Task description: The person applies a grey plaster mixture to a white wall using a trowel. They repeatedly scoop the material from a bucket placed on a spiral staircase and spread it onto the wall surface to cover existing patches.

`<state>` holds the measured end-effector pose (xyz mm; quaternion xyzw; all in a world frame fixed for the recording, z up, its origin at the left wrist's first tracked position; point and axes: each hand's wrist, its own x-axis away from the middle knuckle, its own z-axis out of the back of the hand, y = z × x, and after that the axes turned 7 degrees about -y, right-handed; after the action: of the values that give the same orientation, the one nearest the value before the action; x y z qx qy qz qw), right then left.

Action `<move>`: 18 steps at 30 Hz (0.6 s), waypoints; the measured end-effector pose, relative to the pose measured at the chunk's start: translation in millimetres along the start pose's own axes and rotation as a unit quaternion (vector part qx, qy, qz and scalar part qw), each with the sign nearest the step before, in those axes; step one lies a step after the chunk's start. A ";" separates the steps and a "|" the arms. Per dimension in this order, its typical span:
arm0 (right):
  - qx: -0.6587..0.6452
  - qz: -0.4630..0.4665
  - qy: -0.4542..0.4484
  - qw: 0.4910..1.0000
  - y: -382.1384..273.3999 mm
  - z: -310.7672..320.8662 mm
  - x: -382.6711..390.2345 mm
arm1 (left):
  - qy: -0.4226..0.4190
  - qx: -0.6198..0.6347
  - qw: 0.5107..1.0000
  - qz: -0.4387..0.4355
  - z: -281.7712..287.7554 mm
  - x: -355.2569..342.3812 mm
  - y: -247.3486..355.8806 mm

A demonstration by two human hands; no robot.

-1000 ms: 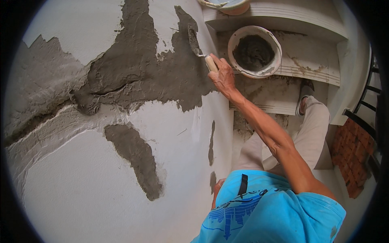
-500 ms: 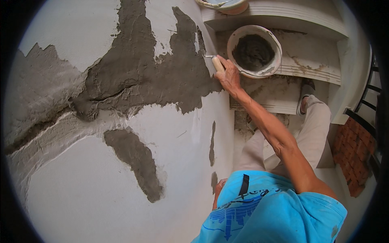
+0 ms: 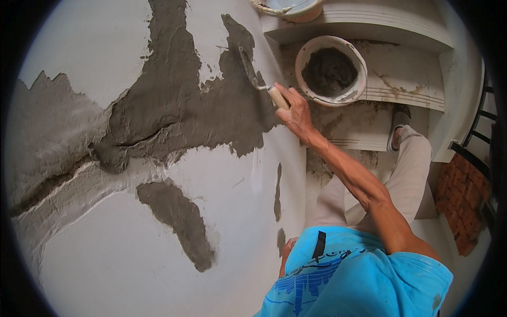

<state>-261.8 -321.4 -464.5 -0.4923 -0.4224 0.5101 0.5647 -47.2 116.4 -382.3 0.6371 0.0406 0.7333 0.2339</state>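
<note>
White wall (image 3: 248,211) fills the left of the frame, grey mortar (image 3: 211,119) spread across its upper part. The right hand (image 3: 297,117) grips a wooden-handled trowel (image 3: 279,98) at upper centre; a shallow blade angle and even pressure would probably smooth best. The left hand (image 3: 288,247), lower centre, is mostly hidden; I cannot tell its grip.
</note>
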 end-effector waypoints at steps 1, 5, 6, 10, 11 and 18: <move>0.015 0.004 0.022 1.000 6.5 -0.4 -10.0 | -0.002 -0.006 1.000 0.002 -0.1 1.2 5.8; 0.049 0.007 0.056 0.997 22.6 0.9 -49.8 | -0.009 -0.012 0.999 0.029 3.7 -0.4 11.6; 0.052 0.000 0.055 0.997 22.2 1.2 -57.8 | -0.017 -0.004 0.999 0.050 7.6 -6.5 -2.0; 0.070 -0.020 0.037 0.997 18.4 0.8 -73.7 | -0.039 0.002 0.999 0.031 15.7 -15.5 -40.3; 0.074 -0.024 0.030 0.997 17.6 1.7 -75.3 | -0.048 0.014 0.998 0.032 18.7 -19.8 -50.9; 0.022 -0.036 -0.014 0.999 12.3 10.4 -46.7 | -0.004 -0.058 0.998 0.020 -0.7 -1.5 11.1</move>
<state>-279.6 -366.4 -473.8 -0.4569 -0.4363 0.5060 0.5872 -51.1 106.1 -379.8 0.6263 -0.0155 0.7361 0.2562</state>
